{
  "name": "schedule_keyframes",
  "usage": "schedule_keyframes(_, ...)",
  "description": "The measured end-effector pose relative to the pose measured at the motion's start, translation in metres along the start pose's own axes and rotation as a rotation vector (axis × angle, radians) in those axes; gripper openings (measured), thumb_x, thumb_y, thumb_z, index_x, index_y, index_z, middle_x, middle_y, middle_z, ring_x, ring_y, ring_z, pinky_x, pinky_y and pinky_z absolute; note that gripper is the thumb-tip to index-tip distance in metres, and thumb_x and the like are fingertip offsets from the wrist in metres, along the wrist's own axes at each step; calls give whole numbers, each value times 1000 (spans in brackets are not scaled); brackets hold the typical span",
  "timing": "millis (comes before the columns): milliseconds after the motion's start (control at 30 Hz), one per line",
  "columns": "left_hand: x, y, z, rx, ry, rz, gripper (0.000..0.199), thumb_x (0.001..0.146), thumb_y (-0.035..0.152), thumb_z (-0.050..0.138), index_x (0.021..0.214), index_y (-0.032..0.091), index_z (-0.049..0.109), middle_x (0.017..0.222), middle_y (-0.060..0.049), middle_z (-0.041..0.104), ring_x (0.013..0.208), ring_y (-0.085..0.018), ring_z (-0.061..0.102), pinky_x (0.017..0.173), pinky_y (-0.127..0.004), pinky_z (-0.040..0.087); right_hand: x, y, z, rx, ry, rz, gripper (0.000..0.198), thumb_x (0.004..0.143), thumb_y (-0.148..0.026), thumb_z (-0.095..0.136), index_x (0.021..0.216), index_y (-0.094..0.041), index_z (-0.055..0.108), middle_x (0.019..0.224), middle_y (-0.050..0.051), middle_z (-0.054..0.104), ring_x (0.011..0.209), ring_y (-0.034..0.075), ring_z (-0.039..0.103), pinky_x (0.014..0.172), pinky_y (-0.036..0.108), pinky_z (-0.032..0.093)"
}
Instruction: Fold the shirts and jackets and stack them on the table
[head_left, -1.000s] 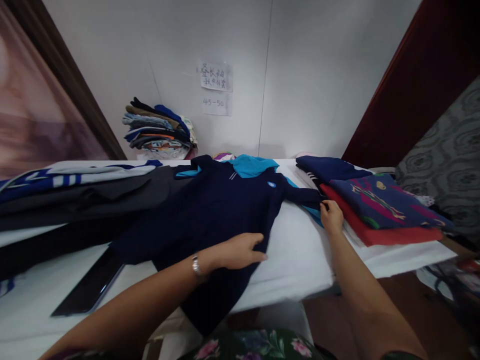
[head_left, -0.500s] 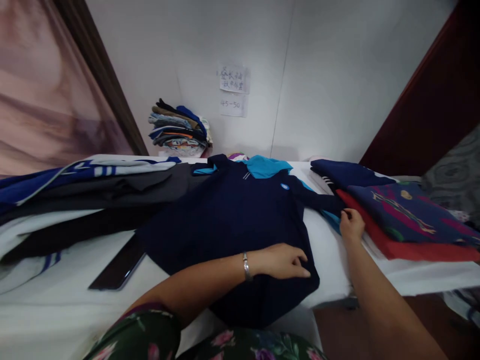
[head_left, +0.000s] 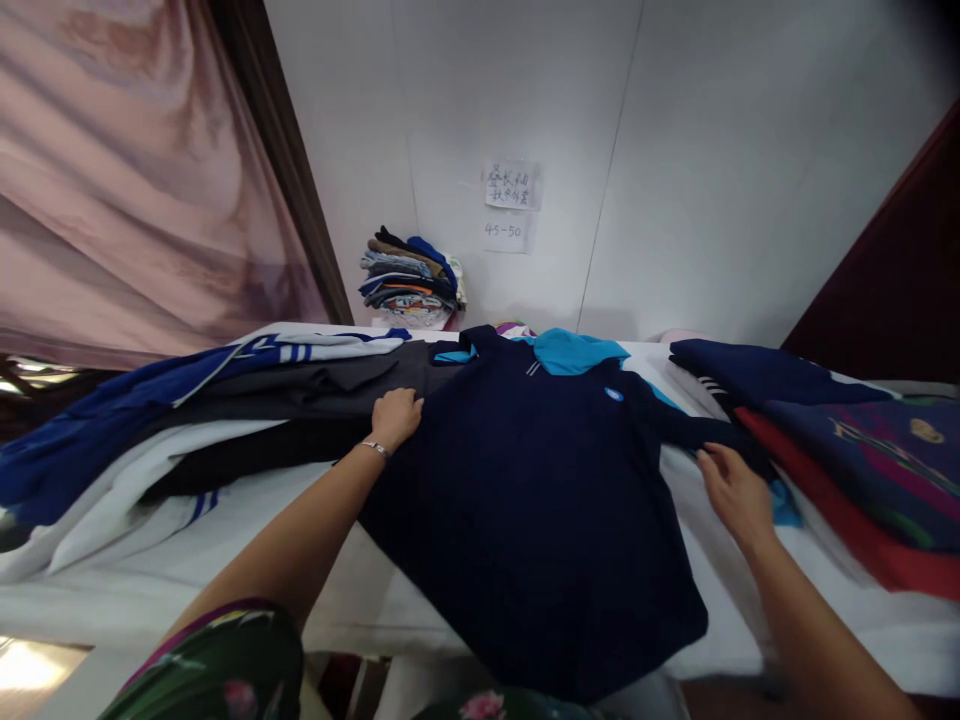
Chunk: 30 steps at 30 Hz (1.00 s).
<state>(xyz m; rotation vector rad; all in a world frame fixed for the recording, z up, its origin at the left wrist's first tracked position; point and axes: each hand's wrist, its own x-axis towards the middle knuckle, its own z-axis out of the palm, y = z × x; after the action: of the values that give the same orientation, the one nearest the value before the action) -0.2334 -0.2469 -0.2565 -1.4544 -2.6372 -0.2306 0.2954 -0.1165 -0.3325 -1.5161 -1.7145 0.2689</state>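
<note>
A navy long-sleeved jacket (head_left: 540, 480) lies spread on its front, with a light-blue hood (head_left: 581, 352) at its far end and a small round badge on its chest. My left hand (head_left: 397, 418) is closed at the jacket's left edge, fingers curled down where navy cloth meets dark grey cloth. On the other side, my right hand (head_left: 739, 492) rests over the outstretched sleeve (head_left: 686, 428), thumb and fingers loosely apart. Some light-blue cloth (head_left: 784, 503) shows beyond that hand. The jacket's lower hem hangs over the table's near edge.
Unfolded clothes, including a blue-and-white jacket (head_left: 187, 390) and a dark grey garment (head_left: 322, 385), lie to the left on the white-covered table (head_left: 420, 570). Folded clothes (head_left: 862, 430) are stacked at right. Another pile (head_left: 412, 275) stands by the wall, near paper signs (head_left: 511, 185).
My left hand has moved left and away from me, from above the jacket's lower front to its left edge. My right hand stays by the sleeve, its fingers looser. The view has shifted left.
</note>
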Motion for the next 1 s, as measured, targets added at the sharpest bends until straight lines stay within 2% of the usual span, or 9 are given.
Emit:
schedule_keyframes(100, 8, 1, 6, 24, -15, 21, 44, 95, 37, 32, 112, 14, 66, 121, -17, 64, 116, -30, 58, 94, -40, 44, -22, -28, 9, 170, -291, 249, 70, 81, -63, 51, 133, -17, 55, 86, 8, 71, 68, 24, 66, 74, 41, 52)
schedule_keyframes(200, 14, 8, 9, 21, -82, 59, 44, 94, 41, 33, 112, 18, 66, 120, -14, 66, 112, -26, 61, 89, -34, 46, -37, -43, 19, 240, -387, 302, 81, 73, -60, 65, 142, -21, 48, 94, 8, 72, 85, 27, 69, 83, 41, 51)
schedule_keyframes(300, 17, 12, 10, 22, -170, 65, 46, 92, 46, 35, 112, 18, 66, 114, -15, 70, 106, -28, 65, 84, -34, 48, -46, -48, 27, 273, -396, 285, 87, 66, -48, 74, 145, -25, 45, 113, 9, 70, 108, 31, 64, 92, 42, 49)
schedule_keyframes(400, 18, 11, 13, 26, -247, 68, 50, 89, 52, 38, 111, 18, 67, 112, -16, 71, 106, -31, 65, 82, -37, 49, -49, -49, 26, 407, -365, 317, 81, 65, -35, 74, 141, -26, 49, 122, 8, 67, 112, 29, 63, 92, 40, 51)
schedule_keyframes(567, 25, -1, 16, -65, -314, 81, 41, 80, 52, 52, 97, 18, 68, 111, -15, 71, 107, -32, 64, 83, -35, 49, -50, -45, 5, 732, -264, 574, 67, 71, -29, 70, 137, -26, 53, 84, 3, 74, 73, 22, 71, 65, 31, 57)
schedule_keyframes(700, 30, -28, 11, -241, -337, 16, 29, 78, 48, 55, 73, 20, 60, 77, -7, 69, 77, -22, 67, 65, -27, 49, -57, -43, -9, 766, -238, 707, 66, 76, -23, 66, 140, -24, 49, 66, 0, 71, 57, 18, 67, 53, 26, 53)
schedule_keyframes(833, 25, -54, 6, -631, -348, -195, 40, 67, 57, 66, 68, 20, 52, 56, 3, 55, 53, -14, 54, 52, -24, 42, -70, -45, -12, 764, -281, 717, 72, 78, -28, 70, 144, -30, 43, 86, 2, 75, 74, 19, 71, 65, 28, 57)
schedule_keyframes(933, 18, -58, 1, -633, -431, -198, 52, 61, 67, 69, 73, 17, 60, 59, 2, 61, 58, -16, 58, 55, -25, 45, -79, -47, -15, 711, -281, 705, 74, 76, -38, 74, 144, -33, 43, 111, 3, 73, 98, 22, 70, 84, 33, 58)
schedule_keyframes(1000, 13, -55, -1, -589, -503, -162, 57, 64, 69, 66, 83, 15, 66, 75, -3, 71, 71, -20, 65, 64, -26, 49, -84, -50, -19, 743, -328, 731, 65, 79, -46, 69, 140, -32, 48, 119, 5, 71, 107, 25, 68, 89, 39, 57)
